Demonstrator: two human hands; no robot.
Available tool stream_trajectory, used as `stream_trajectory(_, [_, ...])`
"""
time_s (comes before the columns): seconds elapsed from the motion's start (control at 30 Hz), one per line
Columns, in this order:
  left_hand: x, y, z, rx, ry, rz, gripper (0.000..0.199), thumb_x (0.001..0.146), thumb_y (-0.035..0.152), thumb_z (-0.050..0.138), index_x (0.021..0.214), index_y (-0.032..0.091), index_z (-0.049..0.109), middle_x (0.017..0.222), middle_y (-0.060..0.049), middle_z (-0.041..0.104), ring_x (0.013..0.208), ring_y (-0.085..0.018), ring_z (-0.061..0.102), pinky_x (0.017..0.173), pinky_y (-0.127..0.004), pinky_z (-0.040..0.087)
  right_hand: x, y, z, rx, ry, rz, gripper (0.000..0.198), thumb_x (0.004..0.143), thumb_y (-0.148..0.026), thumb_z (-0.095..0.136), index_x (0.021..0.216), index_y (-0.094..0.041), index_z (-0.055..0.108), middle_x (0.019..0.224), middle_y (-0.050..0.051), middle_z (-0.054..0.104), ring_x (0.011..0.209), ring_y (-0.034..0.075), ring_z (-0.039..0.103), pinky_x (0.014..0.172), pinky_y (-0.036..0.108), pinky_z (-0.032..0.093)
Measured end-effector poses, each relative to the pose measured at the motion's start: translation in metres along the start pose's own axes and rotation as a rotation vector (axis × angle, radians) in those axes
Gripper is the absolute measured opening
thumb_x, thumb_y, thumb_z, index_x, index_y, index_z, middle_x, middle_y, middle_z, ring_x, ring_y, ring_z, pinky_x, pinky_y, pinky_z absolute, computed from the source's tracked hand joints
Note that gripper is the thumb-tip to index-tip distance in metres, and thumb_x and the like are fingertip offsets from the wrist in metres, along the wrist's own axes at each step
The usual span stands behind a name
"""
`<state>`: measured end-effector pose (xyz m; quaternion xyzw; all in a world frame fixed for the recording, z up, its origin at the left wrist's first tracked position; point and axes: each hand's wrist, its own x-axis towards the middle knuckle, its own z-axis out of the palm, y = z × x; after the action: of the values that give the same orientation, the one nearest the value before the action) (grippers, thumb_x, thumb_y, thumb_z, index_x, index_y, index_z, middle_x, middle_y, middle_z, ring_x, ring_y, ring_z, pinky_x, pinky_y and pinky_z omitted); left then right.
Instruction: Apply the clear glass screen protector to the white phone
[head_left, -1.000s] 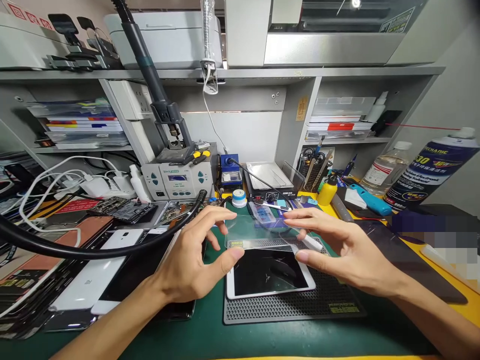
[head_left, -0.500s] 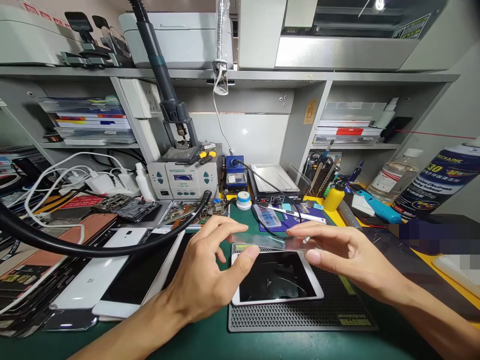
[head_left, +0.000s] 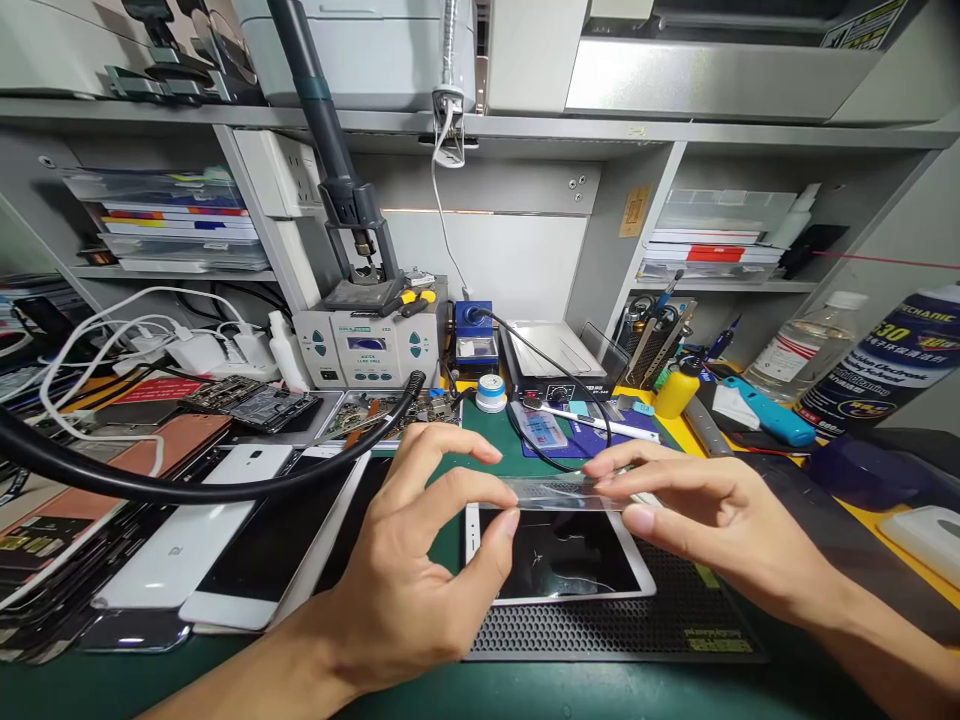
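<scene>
A thin clear sheet (head_left: 559,490), flat and see-through, is held up between both hands. My left hand (head_left: 442,550) pinches its left edge between thumb and index finger, the other fingers bent and apart. At the opposite end my right hand (head_left: 697,500) grips the sheet with thumb below and fingers above; a small whitish bit shows by those fingers. Below the sheet lies a white tablet (head_left: 570,560), its black screen upward with crack-like light marks. The tablet rests on a dark textured mat (head_left: 615,635).
White phones or tablets (head_left: 187,530) lie to the left under a black hose (head_left: 225,490). Behind stands a grey hot-air station (head_left: 367,345), beside a small round tub (head_left: 491,393). A yellow bottle (head_left: 677,388) and a spray can (head_left: 892,360) stand right.
The left thumb and index finger have closed on the sheet's left edge, where they were apart before. The camera view has tilted slightly down.
</scene>
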<state>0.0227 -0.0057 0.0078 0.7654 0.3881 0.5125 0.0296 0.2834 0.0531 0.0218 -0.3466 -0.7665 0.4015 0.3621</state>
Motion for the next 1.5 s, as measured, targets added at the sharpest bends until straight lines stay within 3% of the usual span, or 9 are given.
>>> stream_trajectory(0.6, [-0.0051,0.0022,0.0,0.03,-0.032,0.021,0.019,0.082,0.004,0.062,0.091,0.02,0.06,0.109,-0.008,0.055,0.107,-0.023,0.054,0.096,-0.044,0.047,-0.0016,-0.003,0.0042,-0.048,0.037,-0.079,0.011,0.083,-0.035,0.08,0.091,-0.028,0.084,0.103,0.008,0.074,0.092,0.021,0.072,0.077,0.028,0.058])
stream_trajectory(1.5, [-0.0064,0.0008,-0.0034,0.007,-0.123,0.045,0.019,0.086,0.001,0.055,0.093,0.018,0.058,0.107,-0.008,0.051,0.107,-0.021,0.052,0.098,-0.043,0.046,-0.0048,-0.0013,0.0035,-0.093,0.057,-0.098,0.01,0.082,-0.034,0.081,0.091,-0.03,0.083,0.105,0.007,0.074,0.098,0.022,0.071,0.084,0.031,0.056])
